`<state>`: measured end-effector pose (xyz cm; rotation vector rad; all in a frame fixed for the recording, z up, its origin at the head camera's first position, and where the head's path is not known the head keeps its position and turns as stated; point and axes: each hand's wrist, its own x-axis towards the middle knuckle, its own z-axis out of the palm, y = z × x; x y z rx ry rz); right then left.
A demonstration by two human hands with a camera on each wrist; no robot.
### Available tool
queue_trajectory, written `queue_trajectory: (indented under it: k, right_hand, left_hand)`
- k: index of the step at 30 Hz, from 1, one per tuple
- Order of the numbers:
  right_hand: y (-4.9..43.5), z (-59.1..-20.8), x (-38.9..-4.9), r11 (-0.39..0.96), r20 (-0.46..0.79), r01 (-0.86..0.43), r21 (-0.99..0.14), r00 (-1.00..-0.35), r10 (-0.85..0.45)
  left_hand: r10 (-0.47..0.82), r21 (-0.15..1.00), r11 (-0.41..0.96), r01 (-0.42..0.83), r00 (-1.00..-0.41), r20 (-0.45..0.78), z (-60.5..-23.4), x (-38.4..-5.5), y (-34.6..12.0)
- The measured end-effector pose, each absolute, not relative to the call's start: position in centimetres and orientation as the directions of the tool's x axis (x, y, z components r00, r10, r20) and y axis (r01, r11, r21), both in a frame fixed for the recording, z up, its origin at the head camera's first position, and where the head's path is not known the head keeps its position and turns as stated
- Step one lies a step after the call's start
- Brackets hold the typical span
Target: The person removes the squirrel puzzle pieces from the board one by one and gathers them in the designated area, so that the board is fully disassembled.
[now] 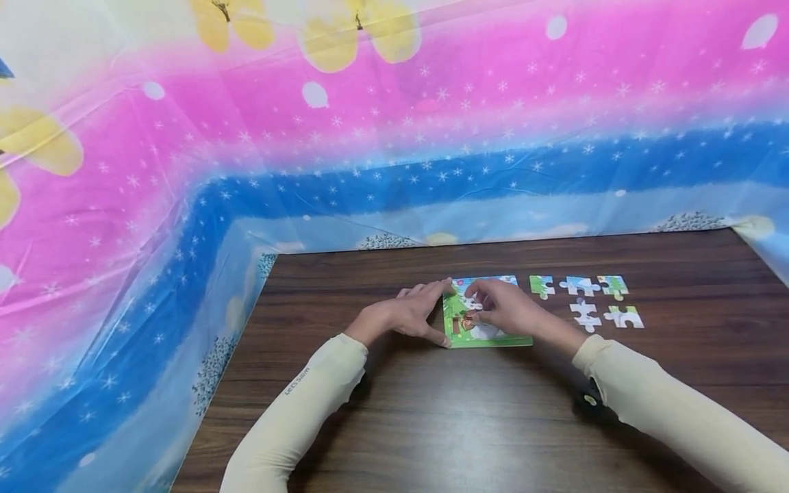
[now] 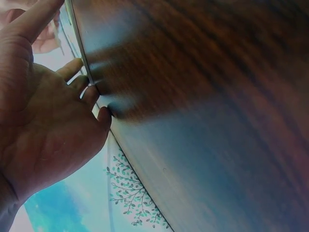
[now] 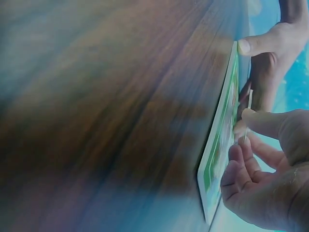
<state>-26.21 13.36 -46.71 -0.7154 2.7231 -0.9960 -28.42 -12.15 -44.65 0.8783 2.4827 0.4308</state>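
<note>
A picture puzzle board [image 1: 520, 341] with a green border lies flat on the table, printed with a colourful cartoon scene. My left hand [image 1: 408, 313] is spread along its left side, thumb by the near corner and fingertips by the far corner. Over the board, my right hand [image 1: 507, 309] pinches a thin puzzle piece [image 3: 250, 100] between thumb and fingers. The right wrist view shows this piece edge-on and tilted up from the board. My right hand hides part of the board's picture. In the left wrist view, the left hand's [image 2: 53, 111] fingers look nearly straight.
Several loose puzzle pieces lie right of the board, among them a green corner piece [image 1: 542, 285], a blue-and-white piece [image 1: 580, 285] and a lower green piece [image 1: 625, 316]. The dark wooden table [image 1: 431, 418] meets a patterned cloth [image 1: 394, 198] at its back and left edges.
</note>
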Motion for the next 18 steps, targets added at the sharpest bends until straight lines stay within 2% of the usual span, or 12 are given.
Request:
queue_trajectory:
  k: [6, 10, 18]
  right_hand:
    - [17.0, -46.3, -25.1, 0.668, 0.079, -0.39, -0.633, -0.892, -0.445]
    - [20.1, -46.2, -24.7, 0.705, 0.11, -0.395, -0.589, -0.904, -0.414]
    - [24.7, -47.0, -23.9, 0.755, 0.117, -0.398, -0.52, -0.91, -0.399]
  left_hand:
    - [0.649, 0.431, 0.749, 0.503, -0.688, -0.324, -44.6, -28.3, -12.2]
    - [0.648, 0.431, 0.749, 0.503, -0.691, -0.32, -44.5, -28.3, -12.2]
    - [0.654, 0.441, 0.744, 0.503, -0.684, -0.324, -44.6, -28.4, -12.0]
